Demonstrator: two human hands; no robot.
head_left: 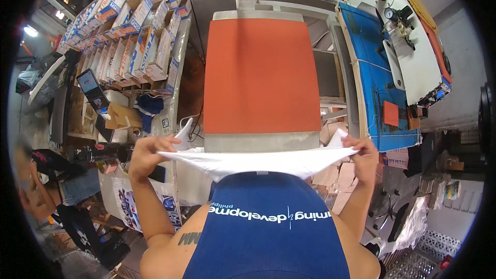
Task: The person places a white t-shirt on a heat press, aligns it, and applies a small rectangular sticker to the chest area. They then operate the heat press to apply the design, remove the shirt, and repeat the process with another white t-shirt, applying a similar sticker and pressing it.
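Note:
A piece of white fabric, perhaps a garment, is stretched crosswise in front of my body. My left hand grips its left corner, fingers closed on the cloth. The opposite corner is pinched in my right hand. Between the hands the fabric sags slightly, close to the front edge of a flat press bed. An orange-red pad covers most of that bed, and a pale grey strip shows at its near end. What lies beneath the cloth is hidden.
On the left, a rack of narrow cardboard boxes stands beside a propped-up screen. To the right are a blue board and a pressure gauge on white machinery. Another person is at the far left.

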